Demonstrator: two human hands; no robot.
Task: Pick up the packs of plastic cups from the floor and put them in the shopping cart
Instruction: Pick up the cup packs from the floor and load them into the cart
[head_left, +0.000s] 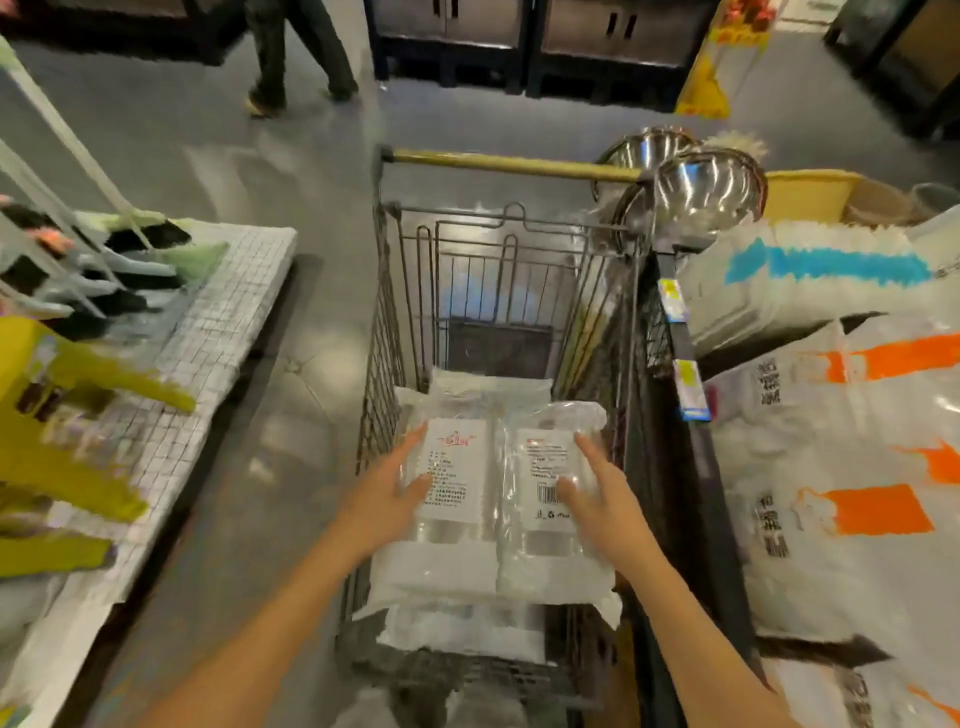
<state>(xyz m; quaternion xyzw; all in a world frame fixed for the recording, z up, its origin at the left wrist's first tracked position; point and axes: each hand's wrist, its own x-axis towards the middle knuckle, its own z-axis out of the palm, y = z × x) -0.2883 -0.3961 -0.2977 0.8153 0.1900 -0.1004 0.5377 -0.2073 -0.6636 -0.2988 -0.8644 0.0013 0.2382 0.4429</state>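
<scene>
Store aisle around the shopping cart (385, 322). Your left hand (382, 499) and right hand (608, 504) touch the cup packs (457, 566) inside, grip spread flat.

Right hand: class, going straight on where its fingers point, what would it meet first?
Probably the right pack of plastic cups, which the right hand lies over; past it, the shopping cart end gate. Depth unclear.

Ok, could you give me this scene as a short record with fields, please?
shopping cart: wire, centre of view
packs of plastic cups: in the cart, two side by side on top, more underneath
left hand: fingers straight, touching the left top pack
right hand: fingers straight, resting on the right top pack
right of cart: steel bowls, white sacks
</scene>
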